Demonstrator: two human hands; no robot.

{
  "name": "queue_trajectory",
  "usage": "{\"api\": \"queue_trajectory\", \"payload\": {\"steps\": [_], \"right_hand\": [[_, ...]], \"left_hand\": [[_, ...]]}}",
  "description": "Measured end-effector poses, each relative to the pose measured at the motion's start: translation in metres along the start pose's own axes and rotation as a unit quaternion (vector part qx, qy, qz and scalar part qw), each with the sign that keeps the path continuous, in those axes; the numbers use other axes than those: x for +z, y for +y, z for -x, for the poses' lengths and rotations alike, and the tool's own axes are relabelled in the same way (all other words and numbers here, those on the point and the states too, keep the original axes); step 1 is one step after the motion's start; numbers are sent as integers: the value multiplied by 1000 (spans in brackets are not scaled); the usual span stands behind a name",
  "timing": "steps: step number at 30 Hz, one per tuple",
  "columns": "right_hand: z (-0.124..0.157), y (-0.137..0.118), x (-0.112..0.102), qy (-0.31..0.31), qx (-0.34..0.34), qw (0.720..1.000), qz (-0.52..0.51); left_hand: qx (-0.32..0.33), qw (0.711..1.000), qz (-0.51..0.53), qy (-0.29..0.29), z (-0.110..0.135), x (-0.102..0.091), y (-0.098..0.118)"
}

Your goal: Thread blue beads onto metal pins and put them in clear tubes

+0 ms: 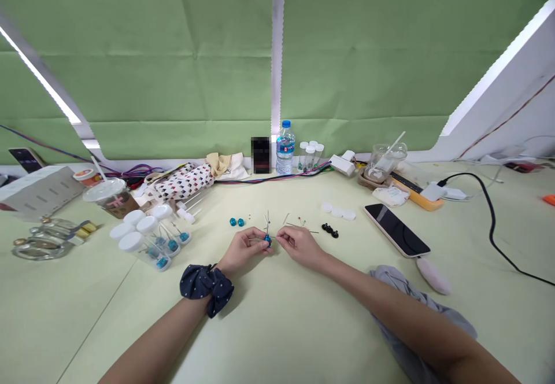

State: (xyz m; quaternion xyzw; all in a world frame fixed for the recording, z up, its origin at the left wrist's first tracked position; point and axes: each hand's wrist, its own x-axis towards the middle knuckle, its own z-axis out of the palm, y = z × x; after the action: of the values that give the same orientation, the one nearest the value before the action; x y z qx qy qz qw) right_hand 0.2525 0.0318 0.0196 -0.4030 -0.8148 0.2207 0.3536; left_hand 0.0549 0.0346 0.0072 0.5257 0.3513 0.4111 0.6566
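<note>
Left hand (243, 248), scrunchie (206, 287) on the wrist, is closed in a fingertip pinch on a blue bead (267, 239), held just above the table (277, 326) at centre. Thin pins (267, 220) stick up from the bead. Right hand (300, 246) is also closed in a pinch, fingertips touching the bead's right side; too small to tell if it grips the bead or a pin. Two loose blue beads (236, 222) lie just left of the hands, spare pins (299, 224) just behind them, black beads (330, 231) to the right. To the left, capped clear vials (150, 240) lie on their sides with blue beads and pins inside. Three loose white caps (338, 212) sit right of centre. At the back, upright vials (310, 154) stand beside a water bottle (285, 148); their contents are unclear. A lidded drink cup (110, 196) with a straw holds brown liquid far left. A clear cup (384, 162) with a straw sits back right. A phone (396, 229) lies screen up to the right.
</note>
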Motion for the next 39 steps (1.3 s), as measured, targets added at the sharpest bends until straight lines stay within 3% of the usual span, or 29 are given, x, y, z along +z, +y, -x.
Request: {"api": "queue_trajectory", "payload": {"steps": [19,39], "right_hand": [[1,6,6,9,-40,999,20],[4,4,7,4,-64,998,8]], "left_hand": [[-17,1000,-13,6,-1,-4,-2],[6,1000,-5,-16,2,-3,-4]]}}
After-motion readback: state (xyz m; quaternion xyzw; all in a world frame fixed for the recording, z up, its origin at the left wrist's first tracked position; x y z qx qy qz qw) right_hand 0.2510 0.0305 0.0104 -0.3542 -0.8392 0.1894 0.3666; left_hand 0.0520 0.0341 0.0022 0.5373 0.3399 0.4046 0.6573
